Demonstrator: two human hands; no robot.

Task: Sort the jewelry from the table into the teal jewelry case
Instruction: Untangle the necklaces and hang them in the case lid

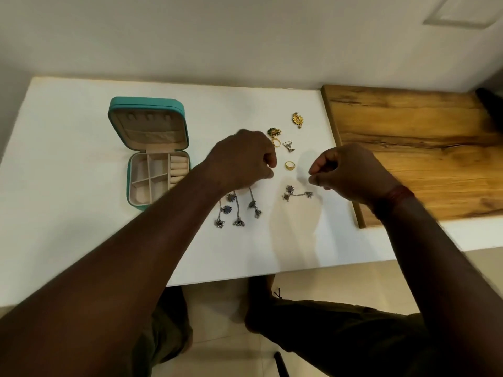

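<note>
The teal jewelry case (118,123) lies open at the table's left, showing beige compartments and ring rolls. My left hand (243,160) hovers to its right with fingers curled. Several silver chain earrings (236,210) trail out from under it, their tops hidden in the fist. My right hand (348,174) is curled, thumb against fingertips, with nothing visible between them. Under it lies a silver earring (296,193) with a short chain. Between the hands sits a gold ring (290,165). Farther back lie a triangular silver earring (288,145), another gold ring (276,142), a green-gold earring (274,131) and a gold earring (297,119).
The white table (81,227) meets a pale wall at the back. A wooden board (413,148) covers its right part, with a dark object (490,104) at the board's far right. The table's front edge runs just above my knees.
</note>
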